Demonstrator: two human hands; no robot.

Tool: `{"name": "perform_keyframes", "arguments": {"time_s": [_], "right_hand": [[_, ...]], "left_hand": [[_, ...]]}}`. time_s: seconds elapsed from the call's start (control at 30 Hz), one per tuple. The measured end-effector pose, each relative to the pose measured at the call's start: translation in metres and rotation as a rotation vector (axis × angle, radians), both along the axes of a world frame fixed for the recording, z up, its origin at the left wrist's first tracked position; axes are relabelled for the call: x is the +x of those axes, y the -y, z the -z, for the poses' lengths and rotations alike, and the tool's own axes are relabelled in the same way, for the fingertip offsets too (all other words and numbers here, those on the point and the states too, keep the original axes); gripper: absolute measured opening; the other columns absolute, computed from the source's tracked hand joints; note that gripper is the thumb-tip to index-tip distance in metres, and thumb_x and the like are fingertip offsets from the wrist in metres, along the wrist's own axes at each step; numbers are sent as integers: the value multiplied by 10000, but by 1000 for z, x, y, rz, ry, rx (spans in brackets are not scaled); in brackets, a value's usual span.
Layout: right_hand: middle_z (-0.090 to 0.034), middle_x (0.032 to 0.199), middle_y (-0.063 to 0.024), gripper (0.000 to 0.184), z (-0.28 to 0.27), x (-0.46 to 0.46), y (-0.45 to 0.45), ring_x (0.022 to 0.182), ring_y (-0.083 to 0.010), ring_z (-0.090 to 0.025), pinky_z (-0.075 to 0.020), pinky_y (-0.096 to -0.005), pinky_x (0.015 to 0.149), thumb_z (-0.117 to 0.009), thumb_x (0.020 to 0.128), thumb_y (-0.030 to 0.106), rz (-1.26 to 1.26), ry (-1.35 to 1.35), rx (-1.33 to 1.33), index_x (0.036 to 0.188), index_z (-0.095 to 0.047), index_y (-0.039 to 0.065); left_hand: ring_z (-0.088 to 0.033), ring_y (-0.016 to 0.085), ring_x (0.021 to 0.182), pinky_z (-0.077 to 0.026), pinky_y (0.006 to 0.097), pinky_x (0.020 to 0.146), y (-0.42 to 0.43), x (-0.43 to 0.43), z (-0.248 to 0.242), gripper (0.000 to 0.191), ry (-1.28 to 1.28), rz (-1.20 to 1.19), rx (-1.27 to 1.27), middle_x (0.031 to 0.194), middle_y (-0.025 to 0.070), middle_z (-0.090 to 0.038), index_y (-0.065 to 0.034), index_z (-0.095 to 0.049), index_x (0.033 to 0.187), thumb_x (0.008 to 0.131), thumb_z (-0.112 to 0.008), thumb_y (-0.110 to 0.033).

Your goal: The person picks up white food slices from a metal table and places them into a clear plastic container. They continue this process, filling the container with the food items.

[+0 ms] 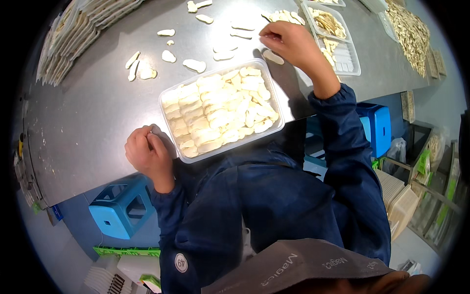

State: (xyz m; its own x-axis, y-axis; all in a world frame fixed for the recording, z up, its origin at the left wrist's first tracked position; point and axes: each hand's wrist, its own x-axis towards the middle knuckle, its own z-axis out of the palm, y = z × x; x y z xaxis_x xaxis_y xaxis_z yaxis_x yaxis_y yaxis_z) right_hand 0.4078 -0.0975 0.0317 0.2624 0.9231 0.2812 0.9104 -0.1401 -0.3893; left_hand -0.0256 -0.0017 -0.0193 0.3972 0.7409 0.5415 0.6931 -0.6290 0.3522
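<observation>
A clear plastic tray [277,106] lies at the front edge of the steel table, filled with pale slices [213,110] that look like mushroom. Its left part holds overlapping rows; on the right the slices lie more loosely. My left hand [147,152] rests by the tray's lower left side, fingers curled, with nothing visible in it. Beyond the tray's upper right corner, my right hand [290,44] is over the table with bent fingers. Whether it pinches anything is hidden. Just below it lies a single slice [273,57], and a small pile of slices [284,16] sits beyond it.
Loose slices [194,65] are scattered across the steel table [91,121]. Stacked trays [69,40] stand at the far left. A divided plastic container [347,60] is at the right, near a large heap of dried slices [407,33]. Blue stools [112,220] stand below.
</observation>
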Motion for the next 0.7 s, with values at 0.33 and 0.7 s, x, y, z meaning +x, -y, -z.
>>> {"name": "perform_keyframes", "arguments": {"time_s": [0.33, 0.7], "right_hand": [[-810, 1036, -115, 234, 4, -17, -45, 894, -314, -772, -614, -367, 844, -767, 992, 236, -58, 354, -94, 1092, -839, 37], [-792, 961, -125, 279, 3, -4, -18, 848, -266, -730, -590, -353, 802, -754, 1005, 289, 50, -185, -136, 1119, -829, 46]], "left_hand": [[-686, 317, 1010, -525, 436, 910, 0, -1, -1, 127, 10, -5, 15, 1097, 105, -765, -73, -766, 1070, 990, -677, -31], [-687, 315, 1010, -523, 438, 904, 1, 3, -4, 127, 24, 1, 19, 1095, 101, -761, -73, -769, 1062, 988, -679, -23]]}}
